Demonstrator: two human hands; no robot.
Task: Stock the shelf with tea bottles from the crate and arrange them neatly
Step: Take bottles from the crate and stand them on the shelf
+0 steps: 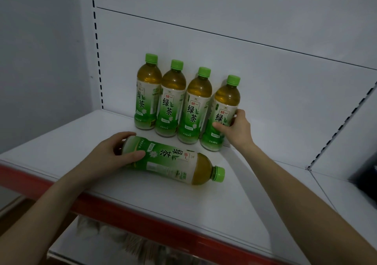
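Your left hand (111,154) grips the lying clear-plastic green-capped tea bottle (173,162), cap pointing right; your right hand (236,129) clasps the upright rightmost bottle (224,101).

White shelf (142,199), red strip (142,222) along its front edge.
Row of four upright bottles (173,101), green caps, touching one another, at the back of the shelf against the rear panel (265,71).
Lying bottle (173,162), on its side mid-shelf, cap toward the shelf's right.
Left hand (110,154) grips the lying bottle's base end.
Right hand (236,128) curls round the rightmost upright bottle (224,105).
Dark object (365,175), blurred, at the shelf's far right.
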